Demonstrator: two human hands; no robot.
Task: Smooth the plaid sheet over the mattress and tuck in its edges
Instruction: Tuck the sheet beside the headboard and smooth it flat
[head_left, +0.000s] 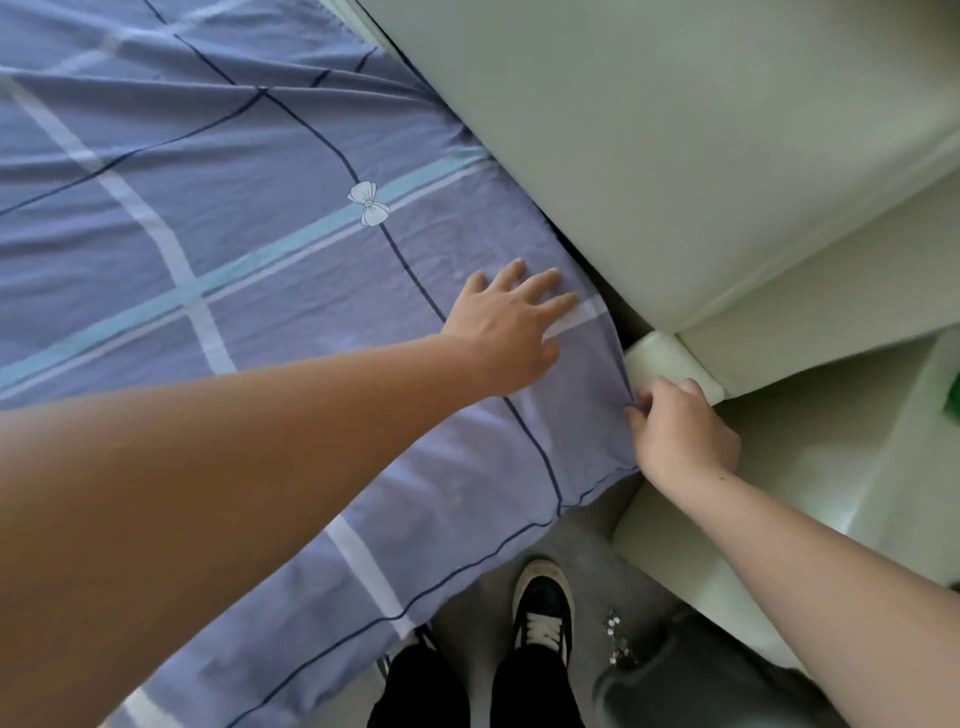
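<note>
Tucking in hand: plaid sheet (234, 249) is pressed by the flat, spread left hand (511, 332) at the mattress corner; its edge is pinched by the right hand (680, 434). Next, judged: fabric pushed under.

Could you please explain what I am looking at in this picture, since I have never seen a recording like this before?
There is no machine here. The single picture comes from a camera worn on a person's head, looking down at their own two bare arms and hands.

The surface is a bed covered by a lilac plaid sheet with a small white bow print. The left hand lies flat and open on the sheet near the bed's corner, pressing it down. The right hand is closed on the sheet's edge at that corner, next to a pale padded headboard.

Below, the sheet's hem hangs loose over the side, not yet tucked. At the bottom you see the person's shoe on the grey floor.
</note>
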